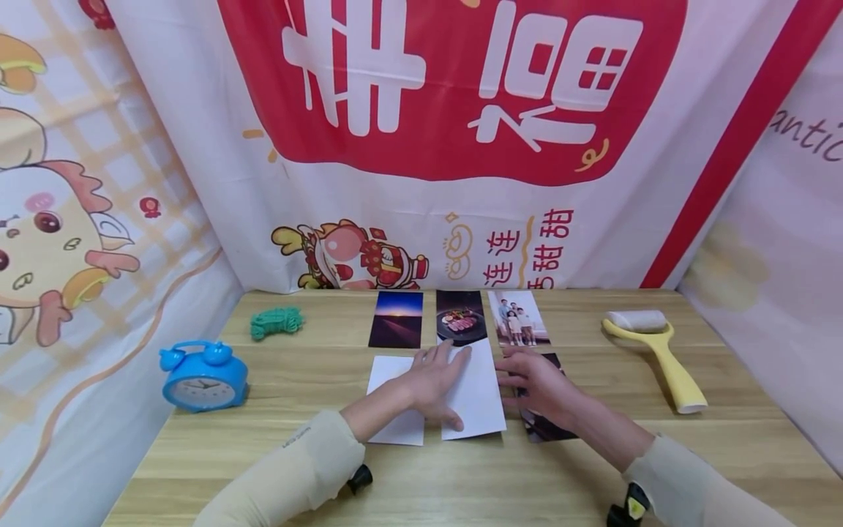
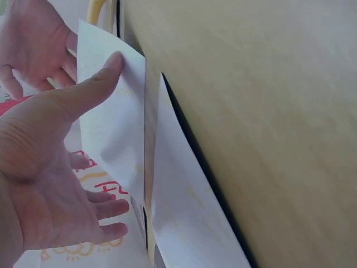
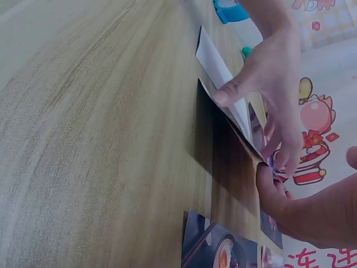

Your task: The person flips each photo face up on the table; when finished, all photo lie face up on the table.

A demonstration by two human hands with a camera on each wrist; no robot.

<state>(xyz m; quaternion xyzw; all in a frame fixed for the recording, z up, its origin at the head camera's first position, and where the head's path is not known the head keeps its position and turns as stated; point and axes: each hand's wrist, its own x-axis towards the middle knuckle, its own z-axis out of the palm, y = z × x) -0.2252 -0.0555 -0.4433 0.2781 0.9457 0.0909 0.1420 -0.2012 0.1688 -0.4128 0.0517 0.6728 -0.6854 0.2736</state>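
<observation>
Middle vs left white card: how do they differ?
The middle white card tilts up off the table; the left white card lies lower and flatter. In the head view, the middle white card overlaps the plated-food photo; the left white card shows a gap below the sunset photo. Both show blank white faces.

On my head feed the clock (image 1: 205, 384) looks like glossy blue plastic. Beyond it, the cord (image 1: 276, 322) has a rough, fibrous twist. Under the clock, I read the table (image 1: 276, 454) as pale wood grain, smooth with a dull sheen. Well across from the clock, the roller (image 1: 673, 369) shows me smooth yellow plastic and a matt white roll. Between clock and roller I see smooth paper cards (image 1: 481, 395) and printed photos (image 1: 395, 320). Behind the clock, the curtain (image 1: 421, 197) is softly creased cloth.
</observation>
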